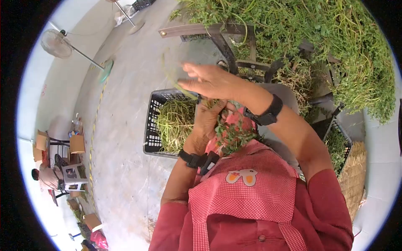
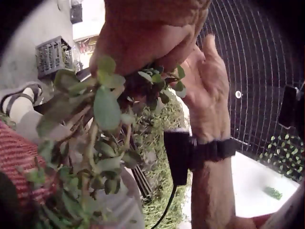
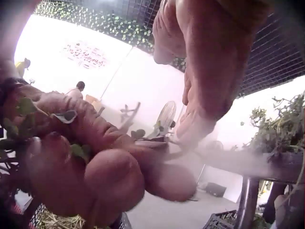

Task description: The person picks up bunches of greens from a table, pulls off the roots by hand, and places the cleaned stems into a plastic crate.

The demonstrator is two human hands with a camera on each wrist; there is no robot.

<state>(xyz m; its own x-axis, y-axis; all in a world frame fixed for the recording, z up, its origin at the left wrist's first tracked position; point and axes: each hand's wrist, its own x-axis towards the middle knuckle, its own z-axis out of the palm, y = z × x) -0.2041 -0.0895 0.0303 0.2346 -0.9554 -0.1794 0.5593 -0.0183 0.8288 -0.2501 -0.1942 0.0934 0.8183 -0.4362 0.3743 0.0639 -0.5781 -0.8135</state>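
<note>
My left hand [image 1: 205, 119] grips a bunch of leafy green stems [image 1: 236, 140] over my lap, their leaves hanging toward the apron. In the left wrist view, the leaves [image 2: 107, 109] spill out below that hand's curled fingers. My right hand [image 1: 211, 83] is raised just beyond the left, fingers extended; its palm faces the left wrist camera. A thin pale stem [image 1: 169, 71], blurred by motion, shows beside its fingertips. In the right wrist view, the right fingers point down close to the left hand's curled fingers [image 3: 114, 176].
A black crate [image 1: 147, 138] of cut stems [image 1: 176, 125] stands on the floor by the left hand. Greens [image 1: 289, 29] are heaped on a framed table [image 1: 201, 30] ahead and right. Two stand fans [image 1: 56, 44] stand ahead left. A seated person [image 1: 50, 178] is at far left.
</note>
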